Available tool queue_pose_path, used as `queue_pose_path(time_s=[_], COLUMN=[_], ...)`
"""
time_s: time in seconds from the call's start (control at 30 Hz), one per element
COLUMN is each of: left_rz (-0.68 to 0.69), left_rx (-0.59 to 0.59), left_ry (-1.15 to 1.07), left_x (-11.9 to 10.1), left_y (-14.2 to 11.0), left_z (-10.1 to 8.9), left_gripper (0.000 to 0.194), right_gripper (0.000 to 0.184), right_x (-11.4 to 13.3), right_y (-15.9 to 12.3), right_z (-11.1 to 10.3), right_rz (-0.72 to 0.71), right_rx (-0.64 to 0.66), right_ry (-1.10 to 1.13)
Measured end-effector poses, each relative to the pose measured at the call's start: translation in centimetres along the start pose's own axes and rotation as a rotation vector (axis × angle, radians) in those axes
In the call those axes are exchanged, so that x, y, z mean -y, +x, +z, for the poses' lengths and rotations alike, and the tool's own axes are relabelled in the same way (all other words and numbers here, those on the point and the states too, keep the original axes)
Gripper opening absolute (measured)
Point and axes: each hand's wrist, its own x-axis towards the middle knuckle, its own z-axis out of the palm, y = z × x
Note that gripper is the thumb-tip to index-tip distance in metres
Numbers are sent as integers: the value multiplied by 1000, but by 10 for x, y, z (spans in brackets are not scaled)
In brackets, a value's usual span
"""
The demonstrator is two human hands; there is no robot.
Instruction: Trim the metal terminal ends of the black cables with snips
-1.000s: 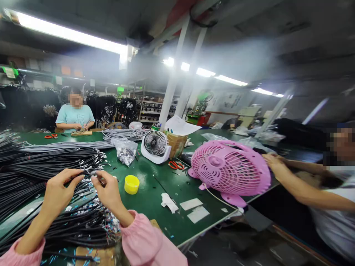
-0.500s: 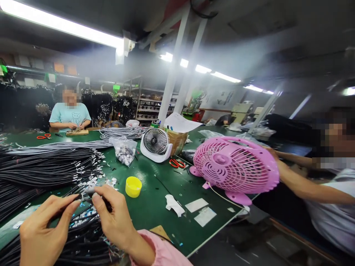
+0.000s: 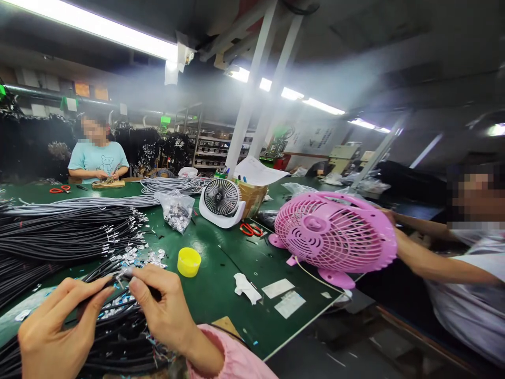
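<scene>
My left hand point(image 3: 55, 326) and my right hand point(image 3: 163, 310) are low in the view, both pinched on the end of a thin black cable point(image 3: 120, 276) held between them. Below them lies a pile of black cables point(image 3: 110, 337) with metal terminals and bits of blue. A bigger bundle of black cables point(image 3: 59, 231) stretches along the green table point(image 3: 221, 273) to the left. A yellow cap point(image 3: 188, 261) sits just right of my right hand.
A white desk fan point(image 3: 221, 202), a bag of metal parts point(image 3: 177, 210), red scissors point(image 3: 251, 229) and a cardboard box point(image 3: 252, 200) stand further back. A person at right reaches behind a pink fan point(image 3: 335, 237). Another person in a light blue shirt point(image 3: 98, 160) works across the table.
The view has tilted up a little, so my hands sit lower in the picture. They still hold the cable end. The person's arm at right stays behind the pink fan.
</scene>
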Motion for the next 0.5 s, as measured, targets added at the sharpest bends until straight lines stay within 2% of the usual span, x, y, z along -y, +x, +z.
queue_pose_path(time_s=[0.2, 0.3, 0.37, 0.43, 0.5], left_rz=[23, 38, 20, -42, -105], left_rx=[-19, -26, 32, 141, 197], left_ry=[63, 38, -17, -111, -183], left_x=[-3, -6, -8, -9, -9], left_y=[-5, 1, 9, 16, 19], left_z=[1, 2, 1, -1, -3], left_gripper=[16, 25, 42, 58, 63], right_gripper=[26, 27, 27, 27, 26], right_x=[1, 5, 11, 18, 25], right_y=[1, 2, 4, 8, 13], right_z=[-1, 0, 1, 0, -3], right_rz=[42, 55, 44, 6, 3], right_rx=[20, 6, 0, -5, -31], right_ry=[22, 6, -29, -43, -14])
